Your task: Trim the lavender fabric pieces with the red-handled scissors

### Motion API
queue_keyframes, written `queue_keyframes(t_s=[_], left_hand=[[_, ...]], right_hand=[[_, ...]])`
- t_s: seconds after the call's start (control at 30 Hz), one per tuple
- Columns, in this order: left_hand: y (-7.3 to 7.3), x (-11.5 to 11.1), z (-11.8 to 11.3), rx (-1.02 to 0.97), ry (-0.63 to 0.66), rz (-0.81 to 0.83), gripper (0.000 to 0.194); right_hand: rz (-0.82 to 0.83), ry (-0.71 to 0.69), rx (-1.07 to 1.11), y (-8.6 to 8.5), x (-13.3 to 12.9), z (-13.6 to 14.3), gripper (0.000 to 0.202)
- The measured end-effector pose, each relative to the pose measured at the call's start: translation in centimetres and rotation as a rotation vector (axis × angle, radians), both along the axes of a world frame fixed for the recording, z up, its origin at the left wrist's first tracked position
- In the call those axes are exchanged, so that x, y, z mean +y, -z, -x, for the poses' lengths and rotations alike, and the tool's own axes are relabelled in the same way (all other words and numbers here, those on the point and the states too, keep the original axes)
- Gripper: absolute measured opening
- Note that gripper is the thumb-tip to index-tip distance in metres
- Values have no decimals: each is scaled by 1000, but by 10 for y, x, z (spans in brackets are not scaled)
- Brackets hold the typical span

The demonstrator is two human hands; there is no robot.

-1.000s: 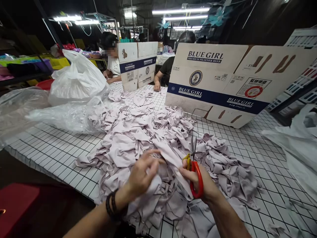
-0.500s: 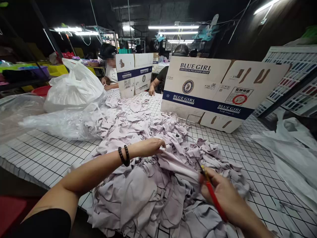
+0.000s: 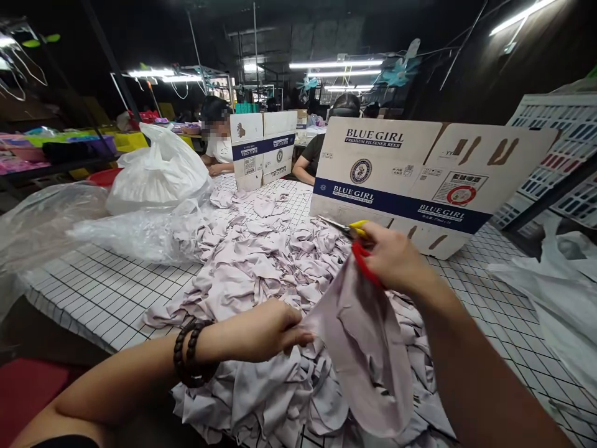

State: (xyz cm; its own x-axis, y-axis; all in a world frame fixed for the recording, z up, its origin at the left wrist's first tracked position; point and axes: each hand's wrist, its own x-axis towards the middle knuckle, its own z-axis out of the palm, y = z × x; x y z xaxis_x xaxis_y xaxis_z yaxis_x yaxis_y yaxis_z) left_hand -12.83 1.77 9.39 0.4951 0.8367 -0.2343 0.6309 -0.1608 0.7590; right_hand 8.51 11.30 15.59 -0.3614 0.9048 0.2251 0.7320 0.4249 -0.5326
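Note:
A pale mauve fabric piece (image 3: 368, 348) hangs stretched between my hands above a heap of similar fabric pieces (image 3: 252, 261). My left hand (image 3: 275, 330), with a dark beaded bracelet (image 3: 191, 351) at the wrist, pinches the piece's left edge. Higher and to the right, my right hand (image 3: 392, 255) is closed around scissors (image 3: 361, 249) with red and yellow handles, their blades pointing up and left. The fabric's upper part meets this hand just below the handles; how the fingers grip it is hidden.
A white carton sheet (image 3: 396, 168) stands upright behind the heap, a smaller one (image 3: 263, 149) farther left. Two people sit beyond them. A stuffed white bag (image 3: 156, 171) and clear plastic lie at the left, white plastic bags (image 3: 559, 280) at the right of the grid-patterned table (image 3: 93, 292).
My right hand has risen with the scissors, lifting the fabric into a hanging loop. My left hand has come lower and nearer. The view has shifted slightly left.

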Motion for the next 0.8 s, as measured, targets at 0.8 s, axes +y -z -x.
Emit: queue_keyframes(t_s=[0.8], left_hand=[[59,-6,-24,-734,-399,-159,28]], right_hand=[[535,0,971,136,-77,17,32]])
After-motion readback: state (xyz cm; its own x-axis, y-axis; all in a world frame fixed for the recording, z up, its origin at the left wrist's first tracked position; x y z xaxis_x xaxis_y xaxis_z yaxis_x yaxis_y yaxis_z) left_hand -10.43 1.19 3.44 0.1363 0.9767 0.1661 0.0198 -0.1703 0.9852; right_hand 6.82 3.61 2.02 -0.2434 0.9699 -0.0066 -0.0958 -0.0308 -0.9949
